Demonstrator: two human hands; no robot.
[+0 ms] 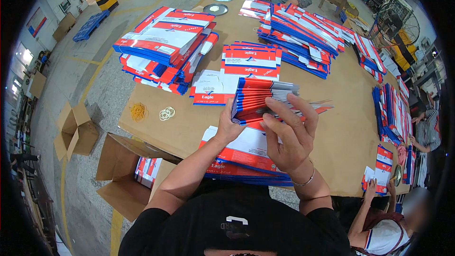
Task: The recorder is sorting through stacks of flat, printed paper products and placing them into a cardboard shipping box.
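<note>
A bundle of flat red, white and blue printed cardboard sleeves stands on edge in front of me. My left hand is closed round its left side. The sleeves' edges fan apart toward the right. At that loose end, my right hand is raised with its fingers apart; whether the fingertips touch the sleeves I cannot tell. Below both hands lies a stack of matching sleeves at the table's near edge. Just beyond the bundle, a further group of sleeves lies flat.
Tall sleeve piles stand at the left and far right of the brown table. Yellow rubber bands and pale bands lie at left. An open carton stands beside the table. Other people work at the far side and right.
</note>
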